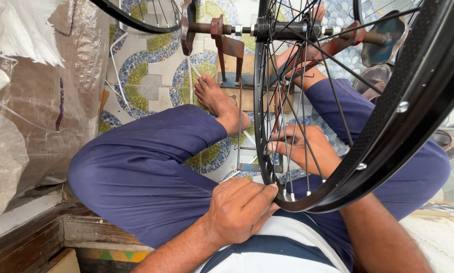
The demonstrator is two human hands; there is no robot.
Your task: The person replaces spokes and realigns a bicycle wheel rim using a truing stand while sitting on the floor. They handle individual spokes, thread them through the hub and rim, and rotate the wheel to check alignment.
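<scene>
Sitting cross-legged on the floor with a black spoked bicycle wheel point(389, 116) mounted in a rusty red metal truing stand point(227, 43). The wheel fills the right half of the frame, its hub point(287, 29) up top on a threaded axle.

My left hand point(239, 207), bottom centre, is curled shut around the lower edge of the black rim point(308, 202), thumb and fingers pinching right at the nipples. There may be a small tool in there, can't tell since the fingers hide it. My right hand point(300, 144) reaches in through the thin steel spokes point(287, 101) from the far side, fingers loosely bent around them, not gripping anything hard as far as I can see.

Progress-wise: all the spokes look laced and the nipples along the bottom are seated, so I'd guess the build is done and it's down to tensioning or truing. How true it is, no way to tell from here. No tyre or tube on it.

Around me: patterned blue and green mosaic floor tiles point(151, 65), crinkly clear plastic sacks point(40, 96) at the left, another black rim point(131, 17) at upper left, and my knees in blue trousers point(136, 167) crowding the stand. My bare foot point(219, 98) sits just beside the stand's upright.
</scene>
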